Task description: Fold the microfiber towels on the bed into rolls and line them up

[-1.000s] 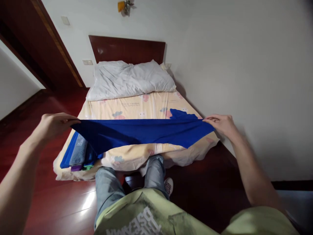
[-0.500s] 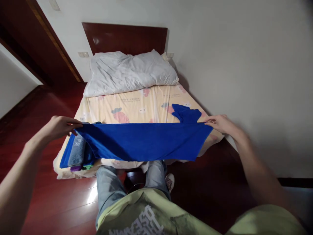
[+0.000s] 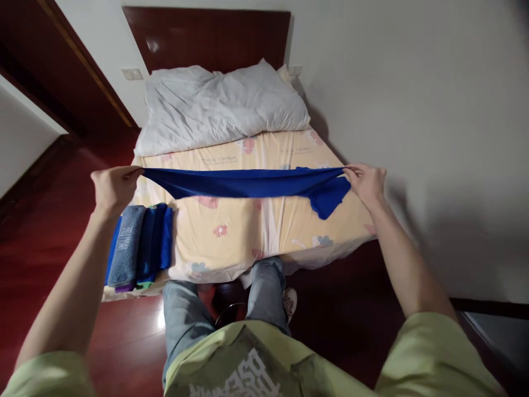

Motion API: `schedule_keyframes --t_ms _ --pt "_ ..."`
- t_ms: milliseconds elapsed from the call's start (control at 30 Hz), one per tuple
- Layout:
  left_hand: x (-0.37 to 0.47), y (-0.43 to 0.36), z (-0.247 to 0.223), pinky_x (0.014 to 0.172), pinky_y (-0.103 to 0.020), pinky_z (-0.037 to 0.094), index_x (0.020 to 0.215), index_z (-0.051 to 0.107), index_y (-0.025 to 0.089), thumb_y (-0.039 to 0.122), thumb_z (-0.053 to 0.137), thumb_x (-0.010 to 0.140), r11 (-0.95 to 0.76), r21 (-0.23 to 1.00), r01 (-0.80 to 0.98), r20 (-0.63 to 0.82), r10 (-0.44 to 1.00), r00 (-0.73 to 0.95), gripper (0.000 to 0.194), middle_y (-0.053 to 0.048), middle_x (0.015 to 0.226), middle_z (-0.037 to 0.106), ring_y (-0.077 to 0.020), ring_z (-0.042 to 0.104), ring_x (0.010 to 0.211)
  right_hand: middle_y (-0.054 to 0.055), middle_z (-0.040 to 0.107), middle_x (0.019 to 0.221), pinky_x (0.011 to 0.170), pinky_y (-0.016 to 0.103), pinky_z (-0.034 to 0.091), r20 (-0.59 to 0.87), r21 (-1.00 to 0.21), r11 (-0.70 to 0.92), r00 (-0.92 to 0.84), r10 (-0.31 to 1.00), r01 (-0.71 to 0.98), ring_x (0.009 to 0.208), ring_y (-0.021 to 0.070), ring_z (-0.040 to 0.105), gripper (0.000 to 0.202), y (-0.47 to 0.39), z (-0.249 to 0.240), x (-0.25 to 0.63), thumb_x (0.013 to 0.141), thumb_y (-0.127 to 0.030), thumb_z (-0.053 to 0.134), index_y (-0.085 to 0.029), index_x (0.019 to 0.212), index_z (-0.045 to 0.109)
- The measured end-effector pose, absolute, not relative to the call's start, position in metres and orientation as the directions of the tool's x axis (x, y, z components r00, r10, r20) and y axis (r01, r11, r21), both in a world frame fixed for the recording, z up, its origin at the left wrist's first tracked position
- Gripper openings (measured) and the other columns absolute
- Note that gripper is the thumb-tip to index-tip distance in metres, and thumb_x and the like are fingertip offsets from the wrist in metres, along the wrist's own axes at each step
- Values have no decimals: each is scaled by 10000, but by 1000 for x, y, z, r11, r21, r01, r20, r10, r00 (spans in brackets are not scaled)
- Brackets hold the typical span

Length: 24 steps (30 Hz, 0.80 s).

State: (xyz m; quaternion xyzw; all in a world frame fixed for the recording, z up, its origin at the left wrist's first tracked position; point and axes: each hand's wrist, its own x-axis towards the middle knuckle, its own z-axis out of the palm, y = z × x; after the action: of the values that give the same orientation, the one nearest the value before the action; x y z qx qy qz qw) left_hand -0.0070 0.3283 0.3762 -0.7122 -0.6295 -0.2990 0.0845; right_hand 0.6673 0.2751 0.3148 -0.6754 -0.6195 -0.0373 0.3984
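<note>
A blue towel [image 3: 231, 183] is stretched between my two hands above the bed, its near edge swung away from me. My left hand [image 3: 115, 186] pinches its left corner, and my right hand [image 3: 366, 182] pinches the right corner. Behind the towel's right end, a second crumpled blue cloth [image 3: 328, 203] lies on the bed [image 3: 223, 242], partly covered. To the lower left, below my left hand, rolled or folded towels sit side by side: a grey-blue one [image 3: 127, 242] with pale lettering and several darker blue ones [image 3: 151, 242].
A white rumpled quilt or pillow [image 3: 223, 107] lies at the head of the bed, against the dark wooden headboard [image 3: 210, 38]. A white wall [image 3: 413, 110] runs along the right. Dark red flooring [image 3: 53, 209] lies to the left, near a brown door [image 3: 53, 66].
Both hands have moved up and forward, away from my body, carrying the towel. Its hanging panel has swung from a broad sheet near me into a narrow strip over the bed.
</note>
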Motion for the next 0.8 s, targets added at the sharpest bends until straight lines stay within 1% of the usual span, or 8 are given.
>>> schedule_keyframes --t_ms 133,233,367,467,533,667,733,800 --pt "-12 296 342 918 -255 489 1140 705 129 474 457 958 -209 232 950 561 827 45 462 -63 1138 724 -167 664 1029 117 739 1089 918 391 565 553 -532 114 243 797 839 962 268 719 327 243 282 657 900 -433 586 -194 1057 745" --pt "-17 262 290 957 -273 492 1155 684 159 433 434 969 -176 245 953 482 875 38 415 -55 1203 700 -181 657 1098 122 736 1106 947 419 557 504 -573 79 275 819 815 979 273 719 355 217 239 643 905 -437 562 -189 1089 736" --pt "-21 214 204 1029 -315 470 1193 662 185 371 380 977 -131 272 953 198 977 78 401 -66 1308 648 -197 615 1198 151 729 1117 932 421 567 345 -659 -7 310 886 752 989 287 721 398 181 169 625 880 -457 572 -180 1128 715" --pt "-23 182 148 1005 -358 489 1206 663 194 316 350 960 -108 245 964 -71 989 129 417 -90 1356 609 -241 622 1192 135 735 1106 926 448 566 209 -677 -60 270 940 733 997 301 720 356 152 120 617 883 -453 562 -212 1093 720" --pt "-24 164 122 976 -390 505 1202 670 212 297 337 952 -70 205 976 -168 980 106 425 -92 1357 607 -273 639 1162 122 739 1096 933 463 559 145 -681 -91 256 956 727 993 309 721 316 133 96 615 892 -436 550 -237 1066 724" --pt "-27 144 103 913 -402 527 1142 702 223 293 360 937 -57 137 989 -258 962 91 404 -107 1220 692 -308 673 1083 110 748 1070 930 449 556 139 -687 -98 262 955 720 1002 310 719 285 111 70 621 903 -423 536 -246 1014 730" --pt "-27 142 104 860 -408 539 1131 712 198 354 369 946 -73 100 992 -277 956 99 420 -135 1135 719 -333 690 1024 111 751 1062 893 430 569 123 -664 -135 285 951 736 977 301 726 311 113 67 627 907 -431 530 -241 1056 726" --pt "-24 148 108 812 -414 544 1150 712 193 436 370 956 -86 70 994 -272 957 102 462 -147 1101 725 -350 701 974 115 758 1025 855 432 573 96 -592 -231 352 931 772 928 301 733 355 123 67 632 912 -438 517 -233 1127 713"
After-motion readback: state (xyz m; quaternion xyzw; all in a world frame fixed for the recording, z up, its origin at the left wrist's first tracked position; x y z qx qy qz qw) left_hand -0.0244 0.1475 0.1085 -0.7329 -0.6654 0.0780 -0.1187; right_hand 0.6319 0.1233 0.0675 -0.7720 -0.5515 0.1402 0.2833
